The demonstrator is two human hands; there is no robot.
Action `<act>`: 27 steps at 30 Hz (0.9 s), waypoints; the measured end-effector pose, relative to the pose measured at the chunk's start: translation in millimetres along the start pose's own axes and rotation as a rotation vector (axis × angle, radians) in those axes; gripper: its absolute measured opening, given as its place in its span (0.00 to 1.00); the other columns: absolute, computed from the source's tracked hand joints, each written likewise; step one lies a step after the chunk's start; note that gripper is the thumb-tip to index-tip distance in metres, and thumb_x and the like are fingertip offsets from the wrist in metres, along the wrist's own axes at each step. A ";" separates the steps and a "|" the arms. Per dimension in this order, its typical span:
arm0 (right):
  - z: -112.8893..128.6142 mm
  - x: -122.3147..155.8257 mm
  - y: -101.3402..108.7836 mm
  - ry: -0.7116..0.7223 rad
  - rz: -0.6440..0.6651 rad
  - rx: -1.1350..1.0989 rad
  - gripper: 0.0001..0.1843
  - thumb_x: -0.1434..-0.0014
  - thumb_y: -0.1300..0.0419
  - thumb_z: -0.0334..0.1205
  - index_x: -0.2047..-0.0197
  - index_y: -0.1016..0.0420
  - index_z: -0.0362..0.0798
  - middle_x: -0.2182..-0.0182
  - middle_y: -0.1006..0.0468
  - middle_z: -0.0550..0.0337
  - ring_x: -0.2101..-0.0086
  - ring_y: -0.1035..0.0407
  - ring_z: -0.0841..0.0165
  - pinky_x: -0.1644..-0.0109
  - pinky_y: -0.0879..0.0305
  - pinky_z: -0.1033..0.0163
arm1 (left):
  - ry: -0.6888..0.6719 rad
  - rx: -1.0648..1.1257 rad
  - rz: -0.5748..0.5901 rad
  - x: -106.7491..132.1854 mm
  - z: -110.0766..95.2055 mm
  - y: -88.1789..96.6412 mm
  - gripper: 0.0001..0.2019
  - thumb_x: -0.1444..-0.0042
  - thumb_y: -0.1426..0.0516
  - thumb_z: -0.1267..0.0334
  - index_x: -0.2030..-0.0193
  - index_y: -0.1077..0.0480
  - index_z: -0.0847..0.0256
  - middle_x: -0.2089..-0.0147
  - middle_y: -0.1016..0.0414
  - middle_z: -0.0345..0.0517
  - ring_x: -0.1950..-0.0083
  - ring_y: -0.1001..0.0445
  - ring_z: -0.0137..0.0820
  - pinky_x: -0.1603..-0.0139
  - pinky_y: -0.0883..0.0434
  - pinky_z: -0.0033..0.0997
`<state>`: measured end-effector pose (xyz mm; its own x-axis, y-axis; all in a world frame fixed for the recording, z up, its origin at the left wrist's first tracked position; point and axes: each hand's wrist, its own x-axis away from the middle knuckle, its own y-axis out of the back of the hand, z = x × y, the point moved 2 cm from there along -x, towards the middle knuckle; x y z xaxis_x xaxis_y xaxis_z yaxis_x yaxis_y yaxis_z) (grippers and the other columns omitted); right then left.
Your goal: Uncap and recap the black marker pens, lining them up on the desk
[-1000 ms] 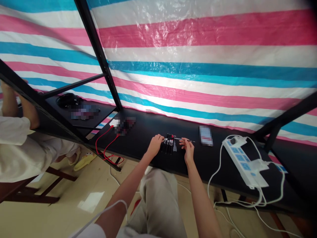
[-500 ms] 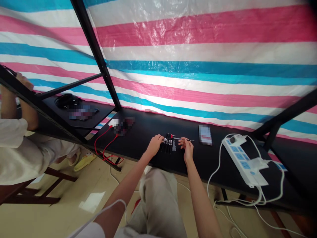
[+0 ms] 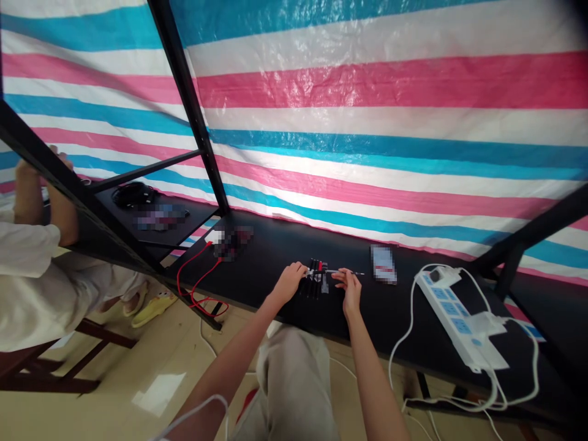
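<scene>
A small black and red part with dark fins (image 3: 316,277) lies on the black bench (image 3: 275,245) in front of me. My left hand (image 3: 289,283) is closed against its left end, fingers curled round it. My right hand (image 3: 350,285) pinches a thin metal tool (image 3: 350,272) whose tip points left at the part. Both forearms reach up from the bottom of the view.
A blurred small card (image 3: 383,263) lies right of the tool. A white power strip (image 3: 459,324) with white cables sits at the right. Red leads (image 3: 197,278) hang off the bench edge at the left. Another person in white (image 3: 41,275) sits at far left. Black frame posts (image 3: 193,110) rise behind.
The view has tilted slightly, so everything sits lower in the frame. Both hands stay on the part and the tool, barely moved.
</scene>
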<state>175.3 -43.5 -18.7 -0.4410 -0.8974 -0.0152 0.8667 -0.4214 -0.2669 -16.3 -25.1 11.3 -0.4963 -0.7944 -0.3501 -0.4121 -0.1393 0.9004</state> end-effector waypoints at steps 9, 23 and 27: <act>-1.2 -1.5 -4.0 0.063 0.050 0.032 0.21 0.49 0.48 0.56 0.67 0.31 0.45 0.77 0.26 0.59 0.79 0.35 0.73 0.80 0.49 0.70 | -0.019 0.007 -0.042 0.2 3.9 -5.1 0.09 0.39 0.56 0.64 0.59 0.37 0.59 0.59 0.35 0.44 0.57 0.37 0.30 0.59 0.39 0.30; -4.4 2.8 -12.5 0.320 0.085 0.762 0.26 0.47 0.50 0.47 0.46 0.38 0.48 0.72 0.31 0.63 0.73 0.36 0.69 0.68 0.42 0.65 | 0.400 0.393 -0.870 15.8 31.6 9.7 0.07 0.42 0.54 0.66 0.60 0.38 0.60 0.62 0.35 0.45 0.61 0.35 0.30 0.59 0.34 0.31; -6.0 -0.2 -11.6 0.297 0.035 0.939 0.20 0.47 0.52 0.45 0.55 0.30 0.47 0.71 0.29 0.59 0.69 0.34 0.65 0.66 0.42 0.64 | 0.474 0.403 -0.914 15.5 37.8 10.7 0.08 0.42 0.54 0.64 0.59 0.38 0.60 0.62 0.34 0.45 0.61 0.34 0.30 0.59 0.34 0.32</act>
<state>164.0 -37.6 -21.4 -0.3405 -0.8962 -0.2843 0.6568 -0.4431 0.6101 -57.3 -16.4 5.7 0.4300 -0.6484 -0.6283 -0.7355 -0.6552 0.1728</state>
